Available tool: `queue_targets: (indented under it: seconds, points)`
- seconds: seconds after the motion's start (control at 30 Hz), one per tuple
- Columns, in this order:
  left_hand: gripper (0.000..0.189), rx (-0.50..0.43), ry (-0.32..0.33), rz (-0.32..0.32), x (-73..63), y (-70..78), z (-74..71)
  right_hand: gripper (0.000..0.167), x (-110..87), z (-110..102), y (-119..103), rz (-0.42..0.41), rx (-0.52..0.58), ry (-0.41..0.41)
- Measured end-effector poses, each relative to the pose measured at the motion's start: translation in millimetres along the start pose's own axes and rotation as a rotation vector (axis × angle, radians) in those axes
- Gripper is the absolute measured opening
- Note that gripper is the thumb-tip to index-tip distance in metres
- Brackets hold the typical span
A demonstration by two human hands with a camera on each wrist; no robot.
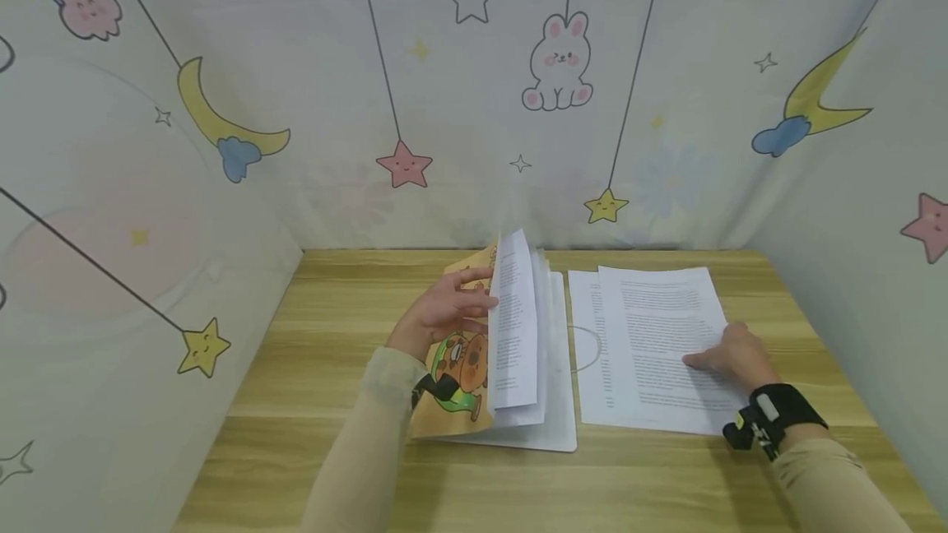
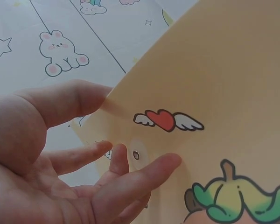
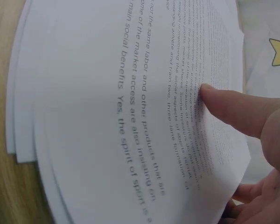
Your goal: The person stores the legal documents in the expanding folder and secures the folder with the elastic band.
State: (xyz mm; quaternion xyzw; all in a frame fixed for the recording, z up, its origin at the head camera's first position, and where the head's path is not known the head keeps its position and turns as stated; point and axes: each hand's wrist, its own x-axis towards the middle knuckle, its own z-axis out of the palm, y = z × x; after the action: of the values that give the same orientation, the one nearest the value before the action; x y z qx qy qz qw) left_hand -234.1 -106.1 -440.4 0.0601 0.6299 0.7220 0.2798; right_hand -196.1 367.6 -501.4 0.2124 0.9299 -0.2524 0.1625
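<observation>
My left hand [image 1: 448, 308] is at the orange cartoon-print cover [image 1: 462, 266] of a folder. In the left wrist view one digit's end passes behind the cover's edge, while other fingers lie in front of its printed face. Several printed pages [image 1: 514, 327] stand tilted up from the folder, their edges beside those fingers. To the right, my right hand [image 1: 741, 356] grips the right side of a stack of printed paper sheets [image 1: 655, 327]. Its thumb [image 3: 238, 107] lies on the text, and the other fingers are partly hidden at the sheets' edge.
The folder's white back cover [image 1: 563, 426] lies flat on the wooden table [image 1: 318, 368]. A thin pale loop [image 1: 596, 348] sticks out between folder and stack. Cartoon-printed white sheeting [image 1: 467, 97] walls the table at the back and both sides.
</observation>
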Motion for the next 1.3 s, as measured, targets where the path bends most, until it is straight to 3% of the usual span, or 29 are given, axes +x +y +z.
queue_targets:
  seconds: [0.23,0.37,0.63,0.83,1.3]
  points:
    - [0.068,-0.002,-0.003,0.001,-1.0,-0.1,-1.4,0.106,-0.9,1,4,-0.039,0.055,0.001]
    - [0.068,-0.003,-0.002,0.002,-0.4,0.1,-1.7,0.093,-1.8,0,7,-0.053,0.087,-0.002]
    - [0.068,0.005,0.008,-0.001,-0.1,0.8,-1.0,0.057,8.8,0,12,0.025,0.182,0.011]
    - [0.068,0.007,0.008,-0.004,-0.4,0.8,-1.5,0.038,11.8,-1,23,-0.010,0.259,0.001]
    - [0.069,0.005,0.008,-0.004,0.2,1.8,-3.1,0.055,8.0,-6,38,-0.061,0.300,0.010]
